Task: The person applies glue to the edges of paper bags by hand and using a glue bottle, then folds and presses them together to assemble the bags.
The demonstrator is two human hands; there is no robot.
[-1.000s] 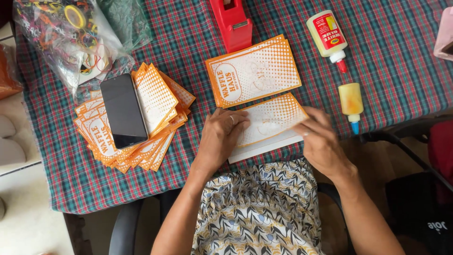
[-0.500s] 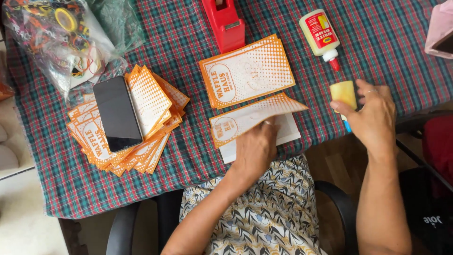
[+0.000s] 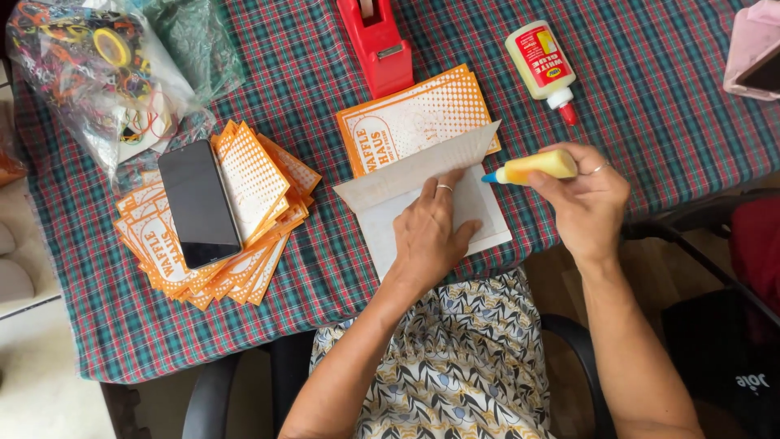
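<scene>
Under the left hand point(image 3: 431, 236) lies folded paper point(image 3: 406, 183).

Soft, even daylight is filling the scene, and nothing is glaring or burning out. The left hand point(image 3: 431, 236) is casting only a faint shadow onto the white paper sleeve point(image 3: 479, 213). Everything is staying sharp, with slight wide-angle bending showing along the plaid tablecloth point(image 3: 650, 97) edges.

Tablecloth point(image 3: 650, 122): woven plaid cloth, matt
Folded sheet point(image 3: 487, 215): matt white paper
Glue tube point(image 3: 540, 167): smooth yellow plastic
Phone point(image 3: 199, 203): glossy black
</scene>
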